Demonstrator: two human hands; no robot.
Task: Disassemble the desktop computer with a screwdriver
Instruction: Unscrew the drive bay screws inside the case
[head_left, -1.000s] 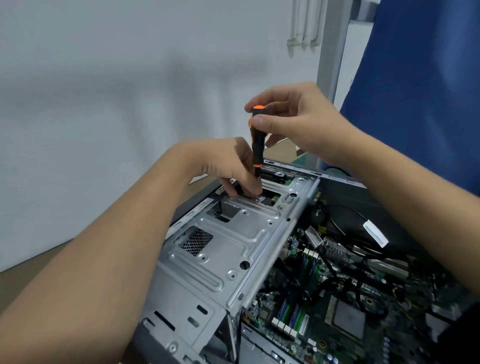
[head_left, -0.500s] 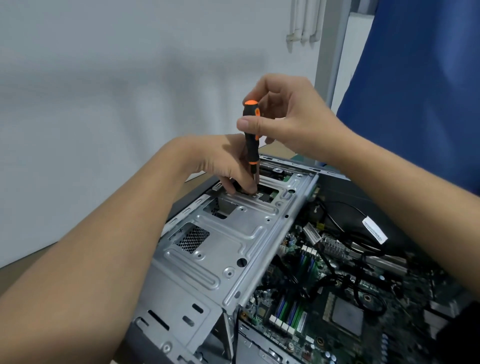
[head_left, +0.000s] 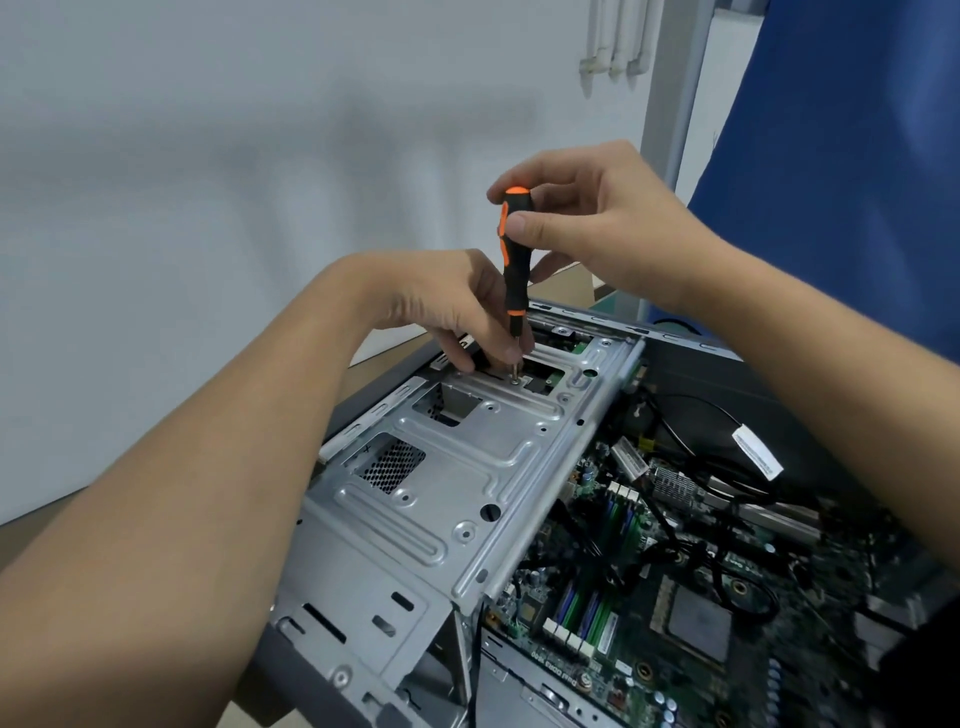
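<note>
A black screwdriver (head_left: 511, 260) with orange accents — above a silver-grey metal bracket (head_left: 457, 478), green motherboard (head_left: 675, 597), blue cloth (head_left: 841, 156) behind.

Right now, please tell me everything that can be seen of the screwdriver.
The screwdriver has a slim black handle with an orange cap, an orange side stripe and an orange ring at its base, then a thin metal shaft. It stands nearly upright. The right hand pinches the handle top; the left hand pinches the shaft. Its tip meets a screw in the grey metal cage.
</note>
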